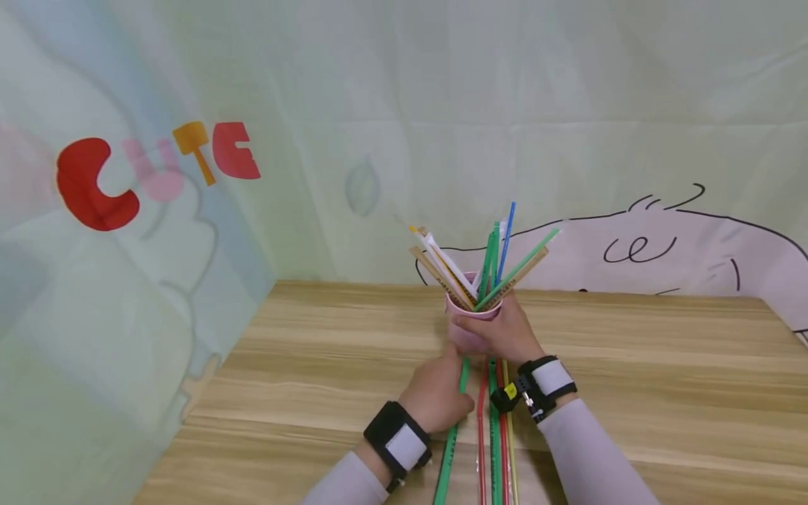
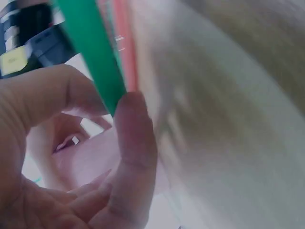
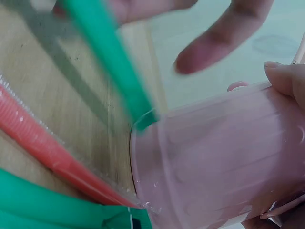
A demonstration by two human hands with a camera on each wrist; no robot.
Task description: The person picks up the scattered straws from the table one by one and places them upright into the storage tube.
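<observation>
Head view: my right hand (image 1: 508, 334) clamps the pink cup (image 1: 466, 341), likely steadying its leaning straws (image 1: 489, 261); nearer me, my left hand (image 1: 437, 393) pinches a green straw (image 1: 449, 449). Loose straws (image 1: 495, 449) lie right of that pinch.

- Left hand (image 2: 102, 195), lower left, thumb and finger pinching a green straw (image 2: 90, 52)
- Red straw (image 2: 126, 47), top, left of centre, beside the green one
- Black gadget (image 2: 50, 45) with yellow label (image 2: 13, 61), upper left
- Blurred tabletop (image 2: 228, 109), right side
</observation>
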